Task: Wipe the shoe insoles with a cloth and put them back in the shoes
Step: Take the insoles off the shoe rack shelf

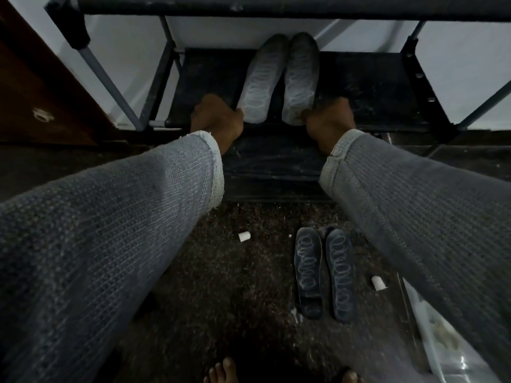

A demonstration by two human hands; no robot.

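While both arms reach forward, we note our left hand (217,117) and right hand (329,118) gripping, fingers curled, the heels of two pale grey pattern-soled shoes (279,78) on a black rack shelf (367,92); two dark oval-patterned insoles (323,272) lie side by side on speckled floor (235,286).

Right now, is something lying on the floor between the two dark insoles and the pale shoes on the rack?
Nothing visible. The dark patterned insoles lie on bare speckled floor; only the black lower shelf lies before the pale shoes, which both hands grip.
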